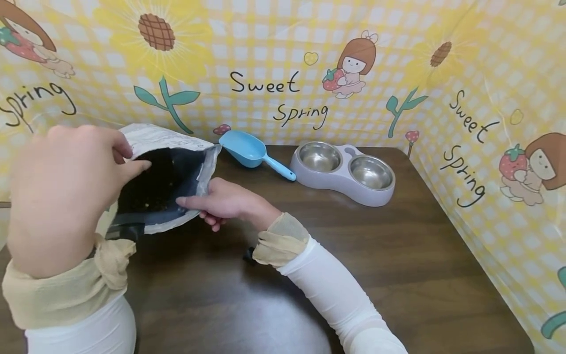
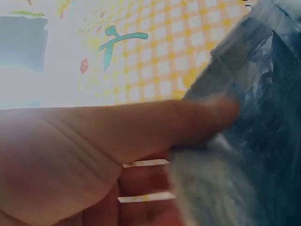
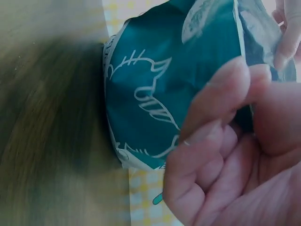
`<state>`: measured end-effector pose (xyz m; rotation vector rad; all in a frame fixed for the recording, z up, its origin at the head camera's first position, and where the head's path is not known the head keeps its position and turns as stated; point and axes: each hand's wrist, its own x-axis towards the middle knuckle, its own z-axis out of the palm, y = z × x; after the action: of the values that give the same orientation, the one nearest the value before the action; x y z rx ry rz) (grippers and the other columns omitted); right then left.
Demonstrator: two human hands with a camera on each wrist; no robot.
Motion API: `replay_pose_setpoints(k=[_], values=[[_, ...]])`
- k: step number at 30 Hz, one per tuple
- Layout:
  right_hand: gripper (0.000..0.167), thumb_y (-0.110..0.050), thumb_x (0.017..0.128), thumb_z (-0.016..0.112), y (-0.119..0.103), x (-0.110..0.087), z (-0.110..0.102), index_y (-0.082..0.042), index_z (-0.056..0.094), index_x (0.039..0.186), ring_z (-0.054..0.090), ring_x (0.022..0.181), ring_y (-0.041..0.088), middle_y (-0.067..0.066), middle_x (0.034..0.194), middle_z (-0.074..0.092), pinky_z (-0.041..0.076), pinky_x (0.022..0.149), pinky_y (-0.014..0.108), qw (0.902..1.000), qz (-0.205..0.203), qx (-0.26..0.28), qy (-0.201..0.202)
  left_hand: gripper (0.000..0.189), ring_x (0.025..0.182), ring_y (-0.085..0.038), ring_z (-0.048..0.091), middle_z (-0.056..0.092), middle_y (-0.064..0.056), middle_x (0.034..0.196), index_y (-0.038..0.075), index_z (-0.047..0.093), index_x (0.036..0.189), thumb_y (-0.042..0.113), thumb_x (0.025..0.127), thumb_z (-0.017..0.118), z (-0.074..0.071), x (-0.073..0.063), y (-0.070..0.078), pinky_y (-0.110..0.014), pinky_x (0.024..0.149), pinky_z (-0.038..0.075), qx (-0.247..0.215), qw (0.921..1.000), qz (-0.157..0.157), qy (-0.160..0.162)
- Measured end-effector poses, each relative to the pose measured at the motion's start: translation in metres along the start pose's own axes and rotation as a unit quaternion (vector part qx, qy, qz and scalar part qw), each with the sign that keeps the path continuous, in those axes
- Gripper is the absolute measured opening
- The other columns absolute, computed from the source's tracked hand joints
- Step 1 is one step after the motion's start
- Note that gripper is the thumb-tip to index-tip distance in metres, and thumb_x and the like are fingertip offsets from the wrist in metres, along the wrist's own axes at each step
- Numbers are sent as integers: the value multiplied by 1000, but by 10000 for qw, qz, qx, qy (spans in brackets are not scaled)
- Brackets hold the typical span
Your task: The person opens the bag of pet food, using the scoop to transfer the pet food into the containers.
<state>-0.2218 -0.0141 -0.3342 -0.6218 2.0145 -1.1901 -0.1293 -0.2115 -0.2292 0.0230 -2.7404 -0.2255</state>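
An opened bag [image 1: 208, 169] is held at the left of the table, its mouth spread wide towards the head camera. Small dark bits, some lighter, lie inside; their kind is hard to tell. Its outside is teal with a white line drawing in the right wrist view, where the bag [image 3: 136, 103] fills the middle. My left hand [image 1: 66, 191] pinches the left edge of the mouth, the thumb inside the bag [image 2: 268, 117]. The right hand [image 1: 230, 199] grips the opposite edge between thumb and curled fingers. The bag's lower part is hidden in the head view.
A light blue scoop [image 1: 245, 147] lies at the table's back edge, its handle pointing right. Beside it stands a pale lilac double pet bowl [image 1: 340, 184] with two metal dishes. Yellow checked cloth [image 1: 274, 44] hangs behind and to the right of the brown table [image 1: 398, 275].
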Motion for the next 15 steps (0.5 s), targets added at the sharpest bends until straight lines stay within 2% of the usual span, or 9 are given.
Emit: replay_pose_setpoints(k=[4, 7, 10, 15], values=[[62, -44, 110, 63, -1, 2, 7, -11, 61, 57, 63, 50, 15, 3, 54, 60, 56, 52, 28, 9987, -60, 273, 433, 24, 74, -54, 64, 76, -26, 86, 7, 77, 100, 29, 91, 79, -2, -3, 5, -53, 46, 41, 47, 9992, -272, -272], [61, -42, 110, 64, -1, 3, 14, -9, 63, 58, 64, 50, 14, 3, 54, 61, 59, 55, 30, 9986, -42, 242, 466, 20, 74, -57, 63, 74, -29, 87, 7, 77, 101, 24, 90, 76, -2, -4, 9, -55, 47, 42, 118, 9984, -382, -392], [61, -41, 109, 64, 1, 5, 19, -9, 63, 58, 64, 48, 13, 4, 54, 62, 65, 64, 41, 9990, -52, 78, 441, 18, 80, -60, 63, 73, -34, 93, 7, 77, 101, 23, 91, 76, -2, -5, 11, -60, 50, 45, 191, 9973, -466, -543], [60, -38, 110, 63, 5, 7, 23, -9, 62, 58, 63, 46, 13, 4, 53, 61, 66, 86, 61, 9989, -93, 0, 457, 13, 79, -60, 62, 71, -34, 90, 7, 76, 95, 19, 89, 75, 0, -4, 9, -59, 46, 43, 107, 9982, -467, -358]])
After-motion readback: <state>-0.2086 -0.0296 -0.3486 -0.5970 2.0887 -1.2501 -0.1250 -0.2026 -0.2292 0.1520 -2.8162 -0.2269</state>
